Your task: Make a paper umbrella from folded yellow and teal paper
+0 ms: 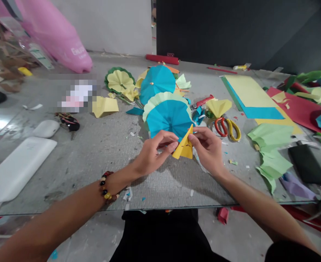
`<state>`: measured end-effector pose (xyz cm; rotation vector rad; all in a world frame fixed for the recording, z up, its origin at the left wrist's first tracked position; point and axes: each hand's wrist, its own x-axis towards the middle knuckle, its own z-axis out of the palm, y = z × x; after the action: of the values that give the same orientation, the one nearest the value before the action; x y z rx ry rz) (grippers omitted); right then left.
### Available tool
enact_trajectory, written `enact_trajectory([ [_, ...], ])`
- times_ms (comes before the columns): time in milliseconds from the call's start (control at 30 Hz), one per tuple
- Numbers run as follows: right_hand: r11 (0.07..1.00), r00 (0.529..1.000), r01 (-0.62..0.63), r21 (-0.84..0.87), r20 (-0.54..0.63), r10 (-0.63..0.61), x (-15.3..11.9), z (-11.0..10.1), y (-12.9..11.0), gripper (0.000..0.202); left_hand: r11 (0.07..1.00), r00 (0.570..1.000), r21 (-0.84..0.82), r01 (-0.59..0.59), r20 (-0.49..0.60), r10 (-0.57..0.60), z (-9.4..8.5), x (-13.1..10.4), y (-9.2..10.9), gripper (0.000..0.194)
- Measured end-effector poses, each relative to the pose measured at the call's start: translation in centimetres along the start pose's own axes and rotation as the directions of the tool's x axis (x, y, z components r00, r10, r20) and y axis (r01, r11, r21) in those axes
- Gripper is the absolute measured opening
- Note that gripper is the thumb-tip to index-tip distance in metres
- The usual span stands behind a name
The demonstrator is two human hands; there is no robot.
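Observation:
A small folded piece of yellow paper (187,150), pointed at the top, is held up between both hands over the table. My left hand (157,151) pinches its lower left edge between thumb and fingers. At its upper right side, my right hand (208,147) grips it with thumb and forefinger. Just behind lies a pleated round of blue paper (167,118) with a pale green scalloped layer showing round its rim. A blue paper cone (157,83) rests farther back. To the right are scissors (233,129) with red and yellow handles.
Stacked coloured sheets (247,94) and crumpled light green paper (272,145) lie on the right, near a black box (312,163). A white power bank (20,169), keys (71,122) and a pink bottle (59,36) are on the left. Paper scraps litter the table.

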<state>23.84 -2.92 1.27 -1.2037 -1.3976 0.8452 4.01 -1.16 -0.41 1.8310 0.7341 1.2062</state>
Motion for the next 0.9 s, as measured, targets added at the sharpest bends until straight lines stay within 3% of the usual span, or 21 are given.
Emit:
enact_trajectory([
  [233, 0.995, 0.999, -0.049, 0.085, -0.017, 0.051, 0.0, 0.2, 0.1, 0.027, 0.993, 0.99, -0.069, -0.098, 0.091, 0.104, 0.3, -0.4, -0.5, 0.037],
  [367, 0.999, 0.999, -0.036, 0.019, -0.009, 0.036, 0.0, 0.3, 0.5, 0.018, 0.994, 0.991, -0.013, -0.111, 0.073, 0.112, 0.5, -0.5, -0.6, 0.051],
  [567, 0.997, 0.991, -0.071, 0.011, 0.113, 0.069, -0.1, 0.3, 0.7, 0.021, 0.995, 0.994, -0.017, -0.094, 0.054, 0.094, 0.3, -0.3, -0.4, 0.037],
  [667, 0.996, 0.986, -0.084, 0.02, 0.146, 0.08, -0.4, 0.4, 0.8, 0.026, 0.99, 0.989, 0.009, -0.14, 0.046, 0.14, 0.1, -0.1, -0.5, 0.037],
  [767, 0.992, 0.982, -0.107, 0.059, 0.16, 0.097, -0.7, 0.5, 0.8, 0.032, 0.967, 0.975, 0.12, -0.224, 0.041, 0.22, -0.1, 0.0, -0.4, 0.045],
  [900, 0.992, 0.979, -0.123, 0.006, 0.163, 0.121, -1.0, 0.4, 0.6, 0.034, 0.926, 0.966, 0.289, -0.242, -0.016, 0.258, -0.4, 0.2, -0.2, 0.027],
])
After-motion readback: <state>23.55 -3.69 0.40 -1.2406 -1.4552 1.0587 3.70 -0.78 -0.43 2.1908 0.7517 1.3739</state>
